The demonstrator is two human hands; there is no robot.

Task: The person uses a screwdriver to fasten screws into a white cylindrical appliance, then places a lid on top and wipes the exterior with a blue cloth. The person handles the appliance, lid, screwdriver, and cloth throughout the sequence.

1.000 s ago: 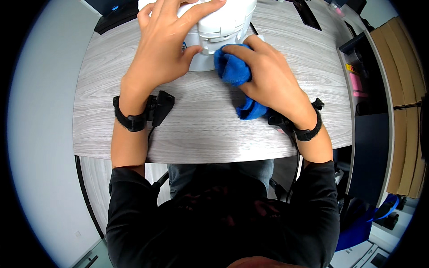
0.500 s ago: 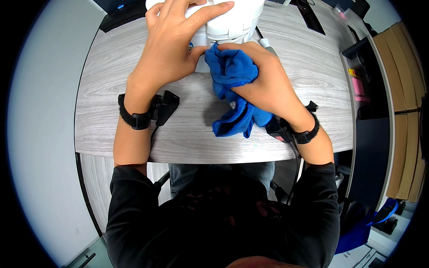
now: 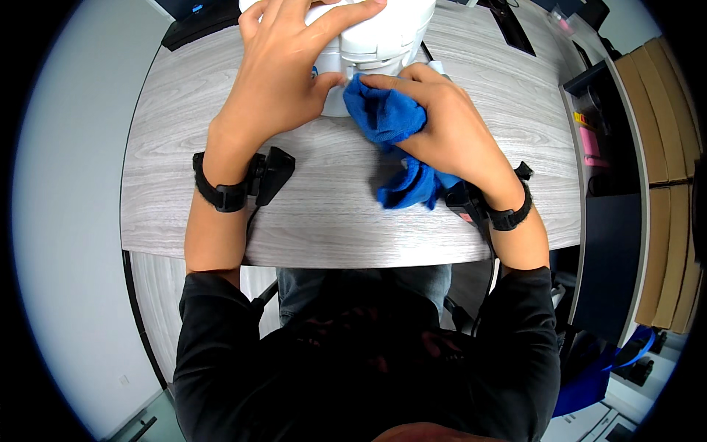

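Observation:
A white rounded appliance (image 3: 390, 29) stands at the far middle of the desk, cut off by the upper picture edge, so I cannot tell its kind. Spread fingers of my left hand (image 3: 276, 85) rest on its left side and top, the thumb pointing down near its base. My right hand (image 3: 453, 129) grips a bunched blue cloth (image 3: 387, 110) at the appliance's lower front. One loose end of the cloth hangs below the palm, toward the desk's near edge. Part of the right fingers is hidden behind the cloth.
The grey wood-grain desk (image 3: 331, 199) lies under both hands. Black strapped devices with cables sit at my left wrist (image 3: 272, 177) and my right wrist (image 3: 468, 202). A dark shelf unit (image 3: 615, 250) and brown cardboard boxes (image 3: 666, 258) stand at the right.
My right hand has shifted slightly right, and its grip has turned. The cloth's hanging end has moved up and right with it. My left hand stays on the appliance.

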